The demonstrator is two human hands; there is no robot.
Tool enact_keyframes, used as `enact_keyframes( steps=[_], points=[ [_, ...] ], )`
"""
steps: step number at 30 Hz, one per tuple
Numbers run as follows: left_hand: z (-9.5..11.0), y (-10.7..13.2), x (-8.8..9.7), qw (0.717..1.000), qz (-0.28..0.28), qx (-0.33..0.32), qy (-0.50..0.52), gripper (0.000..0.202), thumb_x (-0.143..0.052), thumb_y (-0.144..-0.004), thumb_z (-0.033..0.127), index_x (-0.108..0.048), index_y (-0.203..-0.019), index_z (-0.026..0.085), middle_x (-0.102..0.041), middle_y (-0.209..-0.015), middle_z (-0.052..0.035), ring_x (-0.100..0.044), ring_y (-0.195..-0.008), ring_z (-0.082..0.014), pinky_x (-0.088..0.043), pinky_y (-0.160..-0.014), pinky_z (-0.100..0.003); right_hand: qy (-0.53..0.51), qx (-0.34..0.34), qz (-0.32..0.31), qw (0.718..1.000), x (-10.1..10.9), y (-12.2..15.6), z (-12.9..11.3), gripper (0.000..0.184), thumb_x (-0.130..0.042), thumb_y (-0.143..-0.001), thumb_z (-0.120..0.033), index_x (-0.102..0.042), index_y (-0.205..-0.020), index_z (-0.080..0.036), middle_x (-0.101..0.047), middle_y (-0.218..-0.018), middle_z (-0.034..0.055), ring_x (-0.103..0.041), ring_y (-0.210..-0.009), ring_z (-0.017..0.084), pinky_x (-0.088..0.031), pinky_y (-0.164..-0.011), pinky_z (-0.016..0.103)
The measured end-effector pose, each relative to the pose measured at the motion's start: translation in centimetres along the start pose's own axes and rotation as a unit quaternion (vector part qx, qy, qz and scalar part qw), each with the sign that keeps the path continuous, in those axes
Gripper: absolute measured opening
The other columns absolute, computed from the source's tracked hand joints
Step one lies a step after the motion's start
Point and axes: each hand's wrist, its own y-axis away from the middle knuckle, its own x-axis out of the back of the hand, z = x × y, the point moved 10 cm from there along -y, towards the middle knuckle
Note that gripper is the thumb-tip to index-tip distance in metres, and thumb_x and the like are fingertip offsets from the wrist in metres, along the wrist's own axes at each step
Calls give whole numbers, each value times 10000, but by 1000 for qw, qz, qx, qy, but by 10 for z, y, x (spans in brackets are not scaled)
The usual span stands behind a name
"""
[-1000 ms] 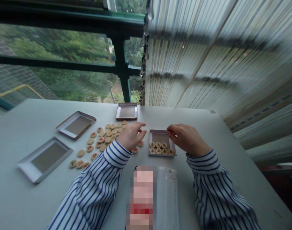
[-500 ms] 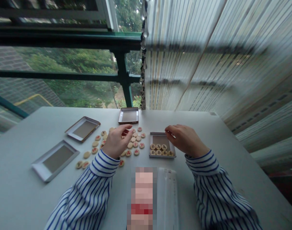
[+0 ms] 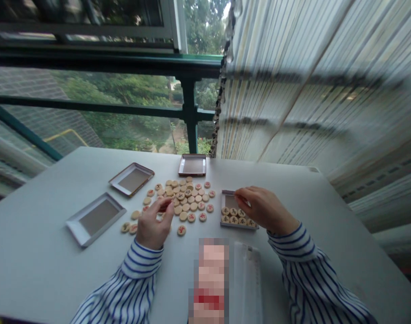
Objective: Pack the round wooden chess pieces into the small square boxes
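Observation:
Round wooden Chinese chess pieces (image 3: 194,207) lie loosely heaped mid-table, some with red or black characters up, others blank side up. My left hand (image 3: 154,227) hovers at the near left side of this heap, thumb and fingertips drawn together in a pinch; what is between them, if anything, is hidden. On the right, a shallow open box (image 3: 230,201) holds two rows of black-character pieces (image 3: 234,220) along its near side. My right hand (image 3: 264,209) is over that box's right part, fingers curled toward the thumb and hiding some of it. Its grip contents cannot be made out.
Three more shallow trays stand around the heap: a white one (image 3: 72,228) at left, a brown-rimmed one (image 3: 116,185) behind it, another (image 3: 192,173) at the back. A clear plastic case (image 3: 247,283) lies near me on the white table (image 3: 40,216). Window and string curtain (image 3: 276,90) border the far edge.
My view has shifted, so the scene sits further right. My left hand has drawn back left and nearer me from over the heap. My right hand is slightly lower over the box.

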Motion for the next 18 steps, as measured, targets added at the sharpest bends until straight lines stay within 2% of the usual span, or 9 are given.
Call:
enact_keyframes(
  steps=[4, 9, 18],
  points=[
    [-3, 7, 0, 999, 15, -44, -18, 193, -512, -778, 290, -610, -871, 151, -665, -816, -48, -621, -675, -142, -509, -687, -274, -10, 11, -10, 1000, -6, -2, -7, 235, -389, -859, -251, -609, -906, -183, -643, -790, 48, -562, -734, 144, -366, -659, 240],
    [-5, 12, 4, 998, 22, -58, -32, 124, -508, -780, 267, -593, -782, 178, -651, -743, -22, -607, -642, -135, -502, -654, -262, -28, 31, -23, 999, -17, -3, -16, 222, -394, -856, -249, -604, -903, -194, -650, -817, 47, -576, -747, 146, -386, -665, 245],
    [-5, 18, 8, 997, 17, -74, -7, 121, -491, -784, 256, -582, -759, 181, -653, -747, -26, -616, -700, -144, -508, -675, -273, -45, 63, -25, 997, -29, -6, -32, 228, -406, -850, -246, -607, -943, -191, -654, -879, 58, -586, -808, 168, -417, -698, 271]
  ],
)
